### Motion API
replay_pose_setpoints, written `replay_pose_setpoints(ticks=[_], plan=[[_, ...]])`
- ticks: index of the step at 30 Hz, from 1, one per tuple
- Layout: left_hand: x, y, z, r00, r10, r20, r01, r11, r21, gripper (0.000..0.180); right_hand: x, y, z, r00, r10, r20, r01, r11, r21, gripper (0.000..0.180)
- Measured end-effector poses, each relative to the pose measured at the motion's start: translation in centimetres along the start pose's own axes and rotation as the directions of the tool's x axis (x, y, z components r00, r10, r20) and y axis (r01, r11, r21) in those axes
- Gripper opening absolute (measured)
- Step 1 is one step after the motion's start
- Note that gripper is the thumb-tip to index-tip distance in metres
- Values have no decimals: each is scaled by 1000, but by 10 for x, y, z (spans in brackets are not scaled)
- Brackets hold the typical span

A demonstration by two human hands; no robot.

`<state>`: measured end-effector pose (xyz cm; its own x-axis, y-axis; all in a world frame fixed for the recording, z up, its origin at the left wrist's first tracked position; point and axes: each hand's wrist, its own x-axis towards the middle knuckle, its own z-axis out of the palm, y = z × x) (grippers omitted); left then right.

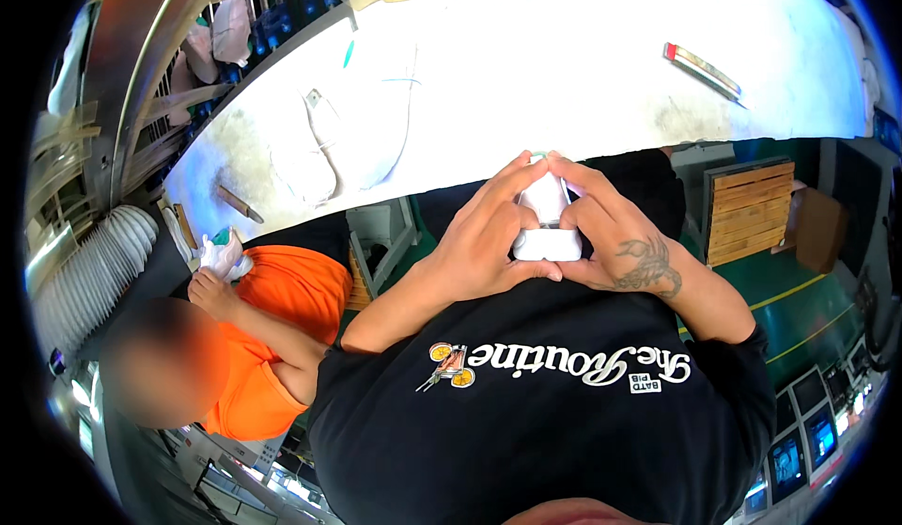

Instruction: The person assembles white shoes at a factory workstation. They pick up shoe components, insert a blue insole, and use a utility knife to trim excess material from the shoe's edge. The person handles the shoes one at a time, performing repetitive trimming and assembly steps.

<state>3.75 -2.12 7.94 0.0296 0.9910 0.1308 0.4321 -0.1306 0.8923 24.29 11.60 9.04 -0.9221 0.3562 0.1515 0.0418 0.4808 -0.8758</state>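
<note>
In front of my chest, just off the near table edge, both hands hold a white rounded piece (548, 246) between them. It has a wide near end, a narrower far part and a hint of green at its tip; its exact kind I cannot make out. My left hand (484, 234) wraps its left side with bent fingers. On the other side my right hand (606, 229) grips it the same way, a tattoo showing below the wrist. The fingertips of both hands meet at the far tip, and the thumbs meet at the near end. The fingers cover much of its sides.
Ahead lies a brightly lit white table (526, 64). On it are a box cutter (703, 72), a thin dark tool (240, 203) and white shoe-shaped pieces (305, 158). At left, a co-worker in orange (282, 337) holds a white-and-green piece (223, 254). A ribbed hose (99, 276) stands behind them.
</note>
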Motion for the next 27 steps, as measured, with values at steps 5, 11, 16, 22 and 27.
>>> replay_pose_setpoints(ticks=[5,11,16,22,27], plan=[[5,-5,-4,999,-19,-40,18,999,-35,56,6,-2,-1,996,80,42,-81,997,15,48],[2,-6,-1,994,-80,-75,73,993,-92,51,15,-11,-3,984,172,47,-172,985,4,45],[3,-16,2,994,-75,-74,56,973,-225,57,21,-5,-16,939,294,179,-316,942,110,54],[3,-6,18,893,-443,-73,340,774,-534,98,29,5,-24,782,577,234,-623,712,325,83],[5,-12,12,919,-390,55,391,890,-235,104,6,8,-8,855,493,159,-511,748,423,91]])
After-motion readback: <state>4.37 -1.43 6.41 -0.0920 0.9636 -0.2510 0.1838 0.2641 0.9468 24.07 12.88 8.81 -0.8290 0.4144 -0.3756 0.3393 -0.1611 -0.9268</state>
